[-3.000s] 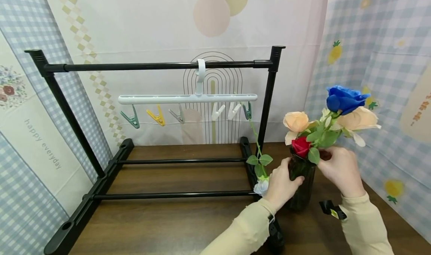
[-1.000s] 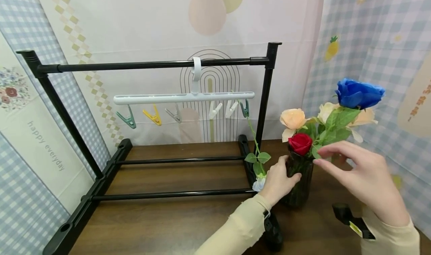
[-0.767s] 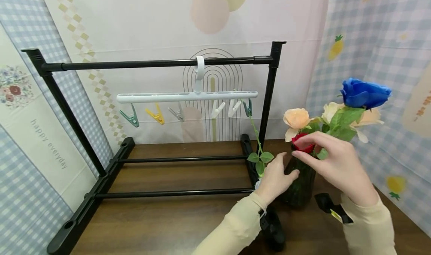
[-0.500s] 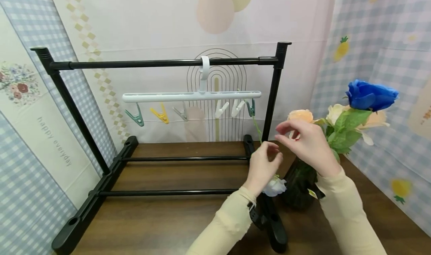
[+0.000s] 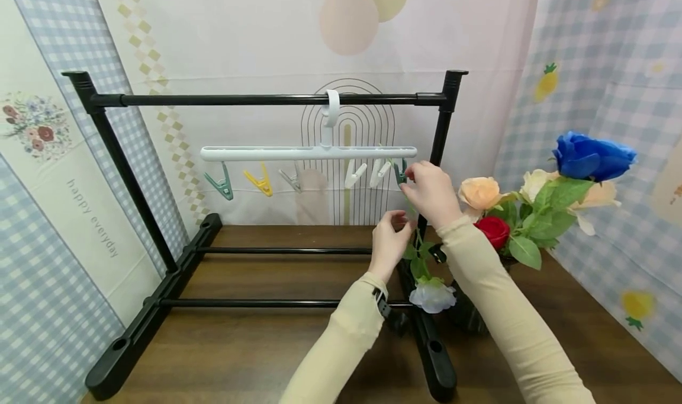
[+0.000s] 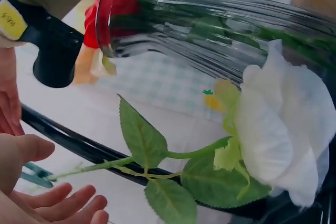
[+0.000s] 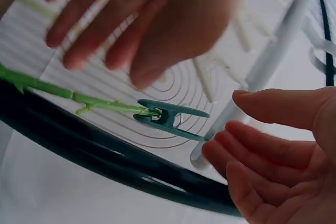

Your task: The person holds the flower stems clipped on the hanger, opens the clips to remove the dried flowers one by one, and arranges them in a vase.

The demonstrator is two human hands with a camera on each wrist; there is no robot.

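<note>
A dark green clip [image 7: 170, 119] at the right end of the white hanger [image 5: 266, 154] bites the cut end of a green flower stem [image 7: 94, 100]. The white flower [image 5: 433, 296] hangs head down from it, its leaves [image 6: 142, 135] partway up the stem. My right hand [image 5: 434, 194] is at this clip; in the right wrist view thumb and fingers stand apart, fingertips close to the clip's handle ends. Lower down, my left hand [image 5: 391, 244] is beside the stem, its thumb and fingers spread apart around it in the left wrist view.
A black rack [image 5: 240, 100] carries the hanger, with other clips [image 5: 259, 182] along it. To the right, a glass vase [image 6: 199, 19] holds a blue rose [image 5: 594, 157], a red rose [image 5: 494, 231] and peach ones [image 5: 479, 192]; my right sleeve partly hides it. Patterned cloth [image 5: 575, 96] stands behind.
My left hand has let go of the vase and moved left to the stem. My right hand has left the bouquet and moved left and up to the green clip.
</note>
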